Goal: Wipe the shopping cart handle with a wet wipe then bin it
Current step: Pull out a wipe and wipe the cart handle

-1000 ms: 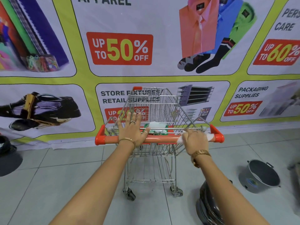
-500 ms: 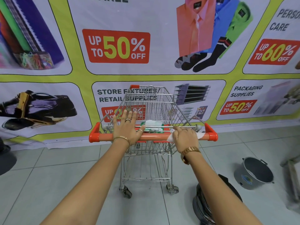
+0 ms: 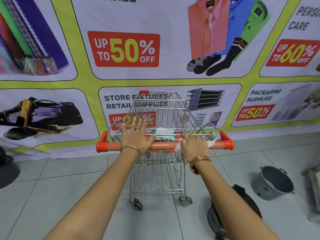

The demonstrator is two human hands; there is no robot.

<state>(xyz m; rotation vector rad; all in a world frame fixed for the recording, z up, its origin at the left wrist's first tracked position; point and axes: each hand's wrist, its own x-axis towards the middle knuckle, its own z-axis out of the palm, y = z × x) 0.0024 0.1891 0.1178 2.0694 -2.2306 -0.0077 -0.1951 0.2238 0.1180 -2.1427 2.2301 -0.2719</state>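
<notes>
A small wire shopping cart (image 3: 159,111) stands in front of me with an orange handle (image 3: 114,146) across its near end. My left hand (image 3: 136,139) lies flat on the left part of the handle, fingers spread, holding nothing. My right hand (image 3: 194,144) presses a white wet wipe (image 3: 211,143) around the right part of the handle; the wipe shows at both sides of the hand. A green and white wipes pack (image 3: 164,133) lies on the cart's child seat, just behind the handle.
A grey metal bucket (image 3: 272,183) stands on the tiled floor to the right. A black bin (image 3: 242,210) is partly hidden under my right forearm. A printed sale banner (image 3: 124,49) covers the wall right behind the cart. A dark object (image 3: 7,172) sits at far left.
My right hand has slid the wipe a little leftwards along the handle. The view has shifted slightly. My left hand stays flat in the same place on the handle.
</notes>
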